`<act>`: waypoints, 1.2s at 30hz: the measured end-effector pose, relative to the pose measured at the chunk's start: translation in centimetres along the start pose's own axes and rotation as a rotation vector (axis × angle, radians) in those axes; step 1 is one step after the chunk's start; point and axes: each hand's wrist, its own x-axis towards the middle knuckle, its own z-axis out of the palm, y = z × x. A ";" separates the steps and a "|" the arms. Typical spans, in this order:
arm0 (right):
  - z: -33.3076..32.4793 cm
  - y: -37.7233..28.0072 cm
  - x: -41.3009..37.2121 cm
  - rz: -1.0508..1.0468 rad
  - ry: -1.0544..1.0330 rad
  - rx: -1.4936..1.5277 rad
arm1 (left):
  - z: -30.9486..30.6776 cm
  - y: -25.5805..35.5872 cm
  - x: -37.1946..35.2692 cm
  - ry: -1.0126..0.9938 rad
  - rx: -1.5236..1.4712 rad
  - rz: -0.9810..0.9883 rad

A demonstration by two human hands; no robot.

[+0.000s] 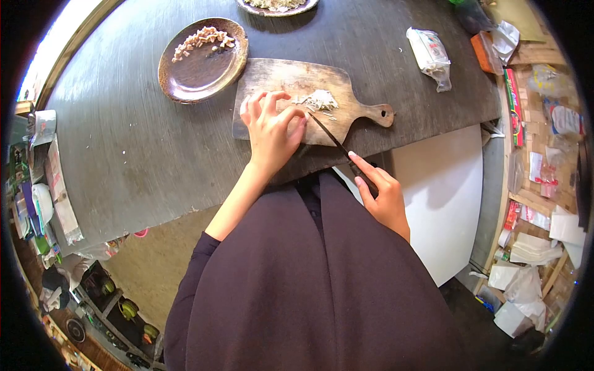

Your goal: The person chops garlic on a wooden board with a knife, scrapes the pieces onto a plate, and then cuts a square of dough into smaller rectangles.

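My right hand (383, 201) grips the dark handle of a knife (332, 137), its index finger stretched along the top. The blade points up and left over the wooden cutting board (269, 73). My left hand (272, 127) is over the board's left part, with thumb and index finger pinched together beside the knife tip and the other fingers curled. Whatever lies in that pinch is too small to make out. A little heap of pale, finely cut shreds (320, 99) rests on the board, just beyond the knife tip.
A brown plate (201, 77) with small diced pinkish pieces (205, 41) stands left of the board. Another plate (276, 7) of pale shreds is at the far edge of view. A white plastic packet (429, 54) lies right on the dark table (142, 161). Packages crowd the right wall.
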 end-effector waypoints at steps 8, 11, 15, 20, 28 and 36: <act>-0.8 0.5 0.1 0.011 0.022 0.004 | 0.3 -0.1 0.0 -0.033 -0.009 0.029; -1.2 0.4 0.2 0.005 0.049 0.019 | 0.4 -0.3 -0.1 -0.032 0.000 0.084; -1.4 0.3 0.3 0.005 0.063 0.028 | 0.0 -0.5 -0.3 -0.004 0.017 0.125; -1.5 0.4 0.1 0.033 0.036 0.011 | -0.7 -0.4 -0.6 0.022 0.058 0.103; 0.1 0.6 -0.2 -0.028 -0.032 -0.017 | 0.0 -0.1 -1.9 0.144 0.107 -0.037; 0.9 0.3 -0.8 -0.024 -0.016 -0.025 | -0.3 -1.2 -3.1 0.068 0.182 0.134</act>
